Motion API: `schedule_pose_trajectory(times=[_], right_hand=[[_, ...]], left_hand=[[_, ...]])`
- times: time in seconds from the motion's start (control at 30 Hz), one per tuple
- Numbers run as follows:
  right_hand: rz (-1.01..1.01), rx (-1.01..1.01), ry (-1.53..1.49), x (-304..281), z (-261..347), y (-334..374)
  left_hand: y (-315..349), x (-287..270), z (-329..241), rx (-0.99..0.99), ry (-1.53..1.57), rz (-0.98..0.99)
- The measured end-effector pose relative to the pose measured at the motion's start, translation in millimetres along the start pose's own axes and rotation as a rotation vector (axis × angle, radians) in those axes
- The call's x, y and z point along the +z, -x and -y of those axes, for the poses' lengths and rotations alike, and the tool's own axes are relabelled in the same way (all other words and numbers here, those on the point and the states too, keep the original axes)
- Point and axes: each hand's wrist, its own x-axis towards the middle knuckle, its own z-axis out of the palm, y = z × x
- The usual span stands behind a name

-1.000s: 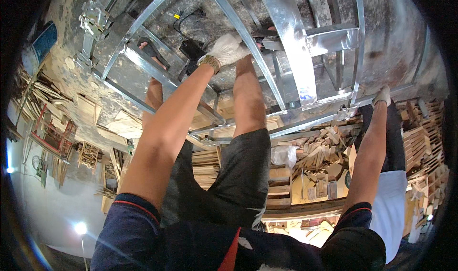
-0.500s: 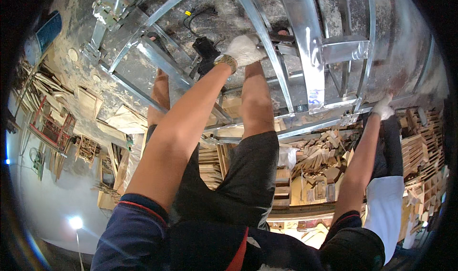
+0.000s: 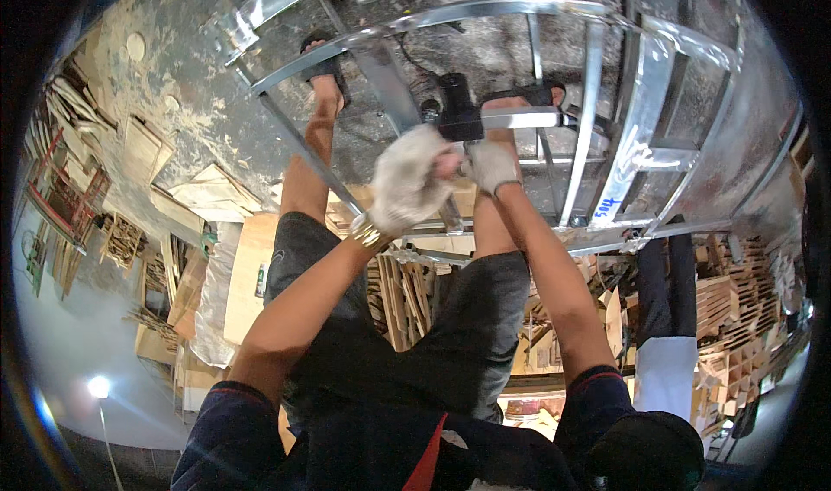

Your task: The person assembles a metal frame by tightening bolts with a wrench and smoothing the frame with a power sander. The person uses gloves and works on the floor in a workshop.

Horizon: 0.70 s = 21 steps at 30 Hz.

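Note:
Both my hands wear whitish work gloves and are close together over a metal frame [image 3: 591, 119] of shiny bars. My right hand [image 3: 493, 166] is closed at the near end of a black power tool [image 3: 459, 106], apparently round its handle; the fingers are partly hidden. Just left of it is my left hand [image 3: 411, 179], smeared by motion, with bare skin showing at the thumb. A gold watch or bracelet [image 3: 370, 234] circles my left wrist. A short silver bar [image 3: 521, 118] lies right beside the tool; whether they are joined I cannot tell.
My sandaled feet [image 3: 325, 89] stand among the bars on a stained floor [image 3: 199, 58]. Wood offcuts [image 3: 402, 292] are piled behind the frame. At right stands a person in dark trousers [image 3: 666, 292] and a white top. A bright lamp [image 3: 99, 387] is at lower left.
My right hand has come from the frame's far-right bar to the black tool. My left hand has moved nearer to me. The tool has shifted right and turned; the view has shifted too.

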Motion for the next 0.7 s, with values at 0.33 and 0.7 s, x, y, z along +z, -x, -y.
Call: schedule_pose_trajectory(times=[0.33,0.7], right_hand=[[-0.005,0.069,-0.020,70.2,-1.8,-146.1],[-0.280,-0.094,-0.082,180.9,51.6,-209.4]], left_hand=[[38.5,-85.8,66.9,-0.670,0.184,-0.132],[20.8,-153.1,65.8,-0.827,0.384,-0.240]])
